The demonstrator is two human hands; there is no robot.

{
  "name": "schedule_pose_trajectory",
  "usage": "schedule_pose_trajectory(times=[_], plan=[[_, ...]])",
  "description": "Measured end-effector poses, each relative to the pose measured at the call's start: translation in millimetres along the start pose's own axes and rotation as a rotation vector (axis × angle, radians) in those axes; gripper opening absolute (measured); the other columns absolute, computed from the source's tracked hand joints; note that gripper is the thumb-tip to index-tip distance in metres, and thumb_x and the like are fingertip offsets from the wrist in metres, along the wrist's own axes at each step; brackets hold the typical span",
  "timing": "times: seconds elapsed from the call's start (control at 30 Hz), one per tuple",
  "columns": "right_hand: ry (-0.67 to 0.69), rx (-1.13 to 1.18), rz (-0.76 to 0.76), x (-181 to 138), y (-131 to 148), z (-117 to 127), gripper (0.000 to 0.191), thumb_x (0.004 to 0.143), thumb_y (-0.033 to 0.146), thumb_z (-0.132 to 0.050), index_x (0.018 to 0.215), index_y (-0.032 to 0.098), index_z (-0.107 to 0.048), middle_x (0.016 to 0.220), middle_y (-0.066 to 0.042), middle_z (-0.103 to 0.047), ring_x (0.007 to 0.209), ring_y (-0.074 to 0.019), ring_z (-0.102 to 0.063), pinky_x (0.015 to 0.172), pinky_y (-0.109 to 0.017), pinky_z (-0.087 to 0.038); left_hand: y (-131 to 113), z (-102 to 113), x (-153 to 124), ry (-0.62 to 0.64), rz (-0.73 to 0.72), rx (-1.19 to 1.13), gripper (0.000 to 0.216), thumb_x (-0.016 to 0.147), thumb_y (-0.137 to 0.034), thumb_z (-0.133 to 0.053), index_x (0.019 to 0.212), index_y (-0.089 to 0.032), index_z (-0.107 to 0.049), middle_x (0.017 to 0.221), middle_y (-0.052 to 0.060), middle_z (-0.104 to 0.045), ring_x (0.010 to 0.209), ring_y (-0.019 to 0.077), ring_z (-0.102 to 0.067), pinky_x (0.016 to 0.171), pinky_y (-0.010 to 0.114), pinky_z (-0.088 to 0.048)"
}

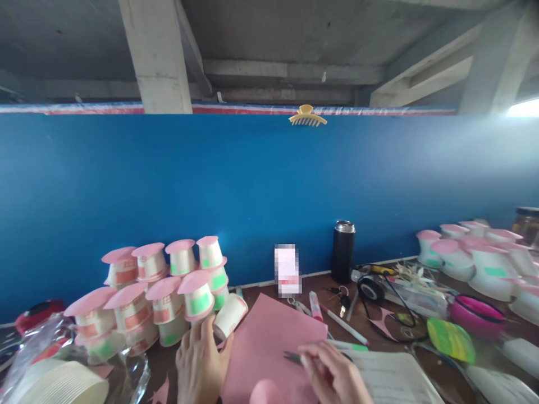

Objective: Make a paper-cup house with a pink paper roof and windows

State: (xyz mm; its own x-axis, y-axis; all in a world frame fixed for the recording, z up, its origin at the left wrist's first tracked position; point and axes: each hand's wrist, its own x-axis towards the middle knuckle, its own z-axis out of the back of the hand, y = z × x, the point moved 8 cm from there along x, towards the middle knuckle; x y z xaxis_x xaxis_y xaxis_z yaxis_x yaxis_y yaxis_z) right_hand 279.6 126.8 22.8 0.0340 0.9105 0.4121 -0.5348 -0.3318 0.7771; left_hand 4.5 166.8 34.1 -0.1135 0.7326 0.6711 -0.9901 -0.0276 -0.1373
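Observation:
My left hand (202,359) has its fingers and thumb around the lower end of a white paper cup (232,315), which is tilted to the right. Beneath the cup and between my hands lies a sheet of pink paper (269,342). Over that sheet's right side, my right hand (330,370) is closed on dark scissors (292,357); their pointed tip faces left and most of the rest is hidden by my fingers. Left of the cup, paper cups with pink paper discs (197,297) stand in stacked rows. A rounded pink shape at the bottom edge is blurred.
A blue partition (252,185) rises behind the table. A black flask (343,252), keys (344,303), a marker (345,326), a glue tube (315,306) and a notebook (387,376) lie right. More cups (492,269) stand far right; plastic-wrapped cups (63,384) lie front left.

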Motion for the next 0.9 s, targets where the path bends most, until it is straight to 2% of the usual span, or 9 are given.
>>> schedule_pose_trajectory(times=[0.13, 0.23, 0.4, 0.5, 0.63, 0.77, 0.83, 0.9], plan=[[-0.151, 0.087, -0.111, 23, -24, 45, 0.038, 0.089, 0.050, -0.052, 0.095, 0.019, -0.072, 0.066, -0.003, -0.068, 0.055, -0.0171, -0.061, 0.049, -0.023, -0.047, -16, 20, -4, -0.191, -0.123, -0.180, 0.043, 0.085, -0.034, -0.059, 0.123, -0.017, -0.050, 0.113, 0.014, -0.063, 0.104, 0.0339, -0.058, 0.088, 0.049, -0.048], [-0.242, 0.164, -0.198, 34, -41, 65, 0.038, 0.085, 0.052, -0.056, 0.092, 0.018, -0.072, 0.077, -0.008, -0.074, 0.059, -0.0185, -0.064, 0.049, -0.025, -0.049, -25, 26, -10, -0.223, -0.221, -0.305, 0.047, 0.086, -0.036, -0.059, 0.128, -0.016, -0.048, 0.115, 0.016, -0.058, 0.107, 0.0335, -0.056, 0.088, 0.049, -0.051], [-0.273, 0.244, -0.281, 42, -38, 70, 0.041, 0.084, 0.052, -0.056, 0.099, 0.016, -0.069, 0.081, -0.009, -0.075, 0.047, -0.0128, -0.057, 0.039, -0.023, -0.039, -28, 25, -12, -0.166, -0.241, -0.344, 0.042, 0.089, -0.026, -0.055, 0.129, -0.015, -0.047, 0.115, 0.015, -0.055, 0.106, 0.0293, -0.057, 0.080, 0.040, -0.057], [-0.268, 0.236, -0.309, 47, -26, 72, 0.044, 0.086, 0.053, -0.054, 0.103, 0.016, -0.068, 0.080, -0.007, -0.073, 0.043, -0.0105, -0.054, 0.037, -0.022, -0.035, -30, 28, -11, -0.187, -0.269, -0.309, 0.042, 0.088, -0.021, -0.058, 0.128, -0.014, -0.048, 0.112, 0.014, -0.054, 0.105, 0.0287, -0.057, 0.083, 0.040, -0.057], [-0.183, 0.110, -0.277, 67, -12, 74, 0.038, 0.091, 0.047, -0.049, 0.104, 0.016, -0.068, 0.083, -0.005, -0.072, 0.046, -0.0095, -0.056, 0.040, -0.022, -0.039, -34, 29, -12, -0.192, -0.319, -0.307, 0.044, 0.087, -0.016, -0.060, 0.129, -0.013, -0.047, 0.110, 0.014, -0.054, 0.107, 0.0299, -0.055, 0.088, 0.044, -0.056], [0.031, -0.155, -0.184, 91, -14, 66, 0.024, 0.095, 0.036, -0.057, 0.094, 0.015, -0.068, 0.077, 0.000, -0.070, 0.059, -0.0109, -0.063, 0.058, -0.026, -0.052, -36, 29, -11, -0.174, -0.340, -0.332, 0.044, 0.088, -0.016, -0.058, 0.131, -0.013, -0.047, 0.111, 0.014, -0.053, 0.107, 0.0293, -0.056, 0.091, 0.044, -0.055], [0.098, -0.322, -0.123, 100, -18, 64, 0.019, 0.095, 0.034, -0.060, 0.098, 0.017, -0.067, 0.093, -0.002, -0.070, 0.079, -0.0146, -0.067, 0.072, -0.032, -0.056, -36, 29, -11, -0.157, -0.334, -0.347, 0.044, 0.089, -0.018, -0.058, 0.131, -0.013, -0.047, 0.113, 0.015, -0.053, 0.108, 0.0289, -0.056, 0.093, 0.044, -0.054], [0.157, -0.476, -0.066, 104, -24, 60, 0.019, 0.095, 0.033, -0.060, 0.105, 0.018, -0.066, 0.107, -0.005, -0.068, 0.089, -0.0169, -0.066, 0.080, -0.037, -0.055, -35, 29, -11, -0.137, -0.326, -0.360, 0.045, 0.089, -0.019, -0.057, 0.132, -0.014, -0.046, 0.118, 0.015, -0.054, 0.112, 0.0293, -0.055, 0.096, 0.045, -0.052]])
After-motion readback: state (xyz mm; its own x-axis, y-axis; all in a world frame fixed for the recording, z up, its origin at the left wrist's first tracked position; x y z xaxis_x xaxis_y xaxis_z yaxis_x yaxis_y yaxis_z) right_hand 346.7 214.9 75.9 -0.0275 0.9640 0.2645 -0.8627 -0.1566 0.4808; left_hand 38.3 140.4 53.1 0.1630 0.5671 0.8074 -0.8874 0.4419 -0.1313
